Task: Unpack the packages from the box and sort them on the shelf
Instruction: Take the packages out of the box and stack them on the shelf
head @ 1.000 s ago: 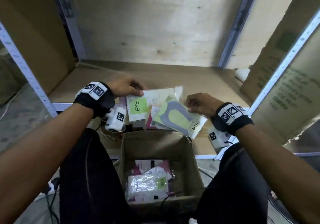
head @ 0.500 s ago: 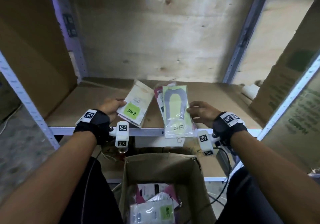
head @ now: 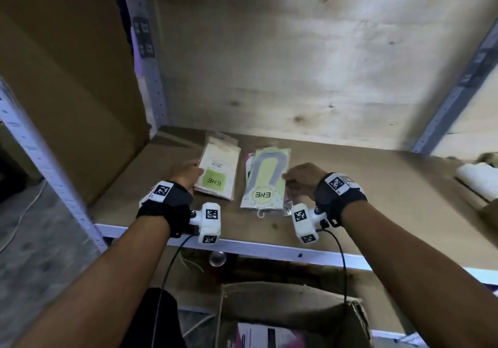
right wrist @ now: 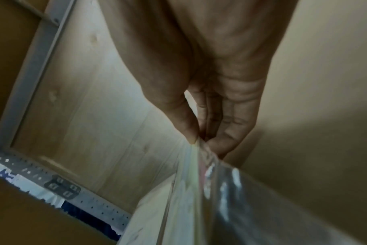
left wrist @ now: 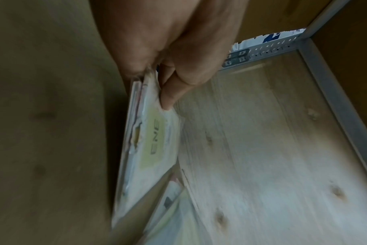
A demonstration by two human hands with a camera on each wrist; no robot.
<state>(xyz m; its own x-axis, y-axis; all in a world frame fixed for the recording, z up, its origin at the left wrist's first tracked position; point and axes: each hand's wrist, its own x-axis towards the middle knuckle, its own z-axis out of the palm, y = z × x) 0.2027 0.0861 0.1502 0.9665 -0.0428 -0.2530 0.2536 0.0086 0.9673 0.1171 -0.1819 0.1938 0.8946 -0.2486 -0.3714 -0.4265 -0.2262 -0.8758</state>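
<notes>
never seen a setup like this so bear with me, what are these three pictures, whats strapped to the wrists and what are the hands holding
No machine here: a person sorts goods with bare hands, wearing three cameras. The wide picture comes from a camera on the head, looking down at both arms. The white blocks on black wrist bands are the other two cameras; each looks along its hand at the fingers.

The left hand pinches a pale packet with a green label. The right hand pinches a clear packet showing a grey horseshoe shape, with more packets under it. Both bundles are down at the wooden shelf; whether they lie fully flat is hard to tell. Below stands the open cardboard box with more packets inside.
</notes>
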